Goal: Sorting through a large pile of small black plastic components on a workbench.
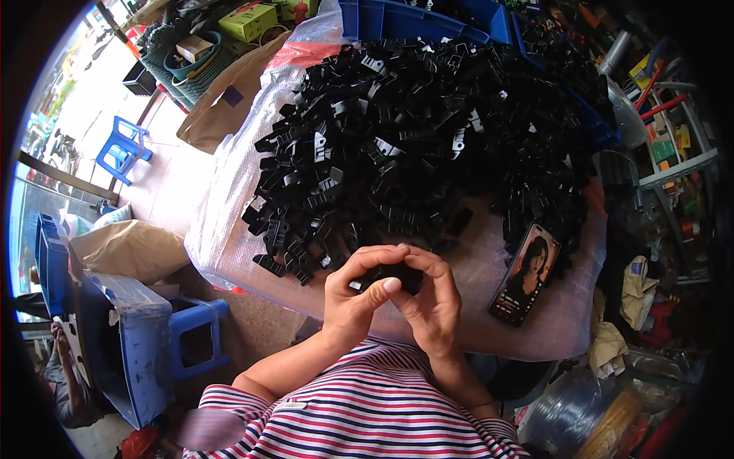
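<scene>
Both hands meet at the near edge of the sack-covered table, closed around a small black plastic part (pixel 405 278). My left hand (pixel 353 294) curls about its left side, with the thumb laid along the top. On the other side, my right hand (pixel 434 302) grips it with bent fingers and thumb. Fingers cover most of the part, so its full shape is hidden. Just beyond the fingertips spreads a large heap of black plastic clips (pixel 382 168), some with pale shiny faces.
A phone (pixel 524 274) with a lit screen lies right of my hands on the white woven sheeting (pixel 229 229). Blue crates (pixel 428 21) border the heap's far side. Blue stools (pixel 122 149) and a blue bin (pixel 141 344) stand left. Crowded shelves (pixel 677 164) and a clear coil (pixel 569 413) are right.
</scene>
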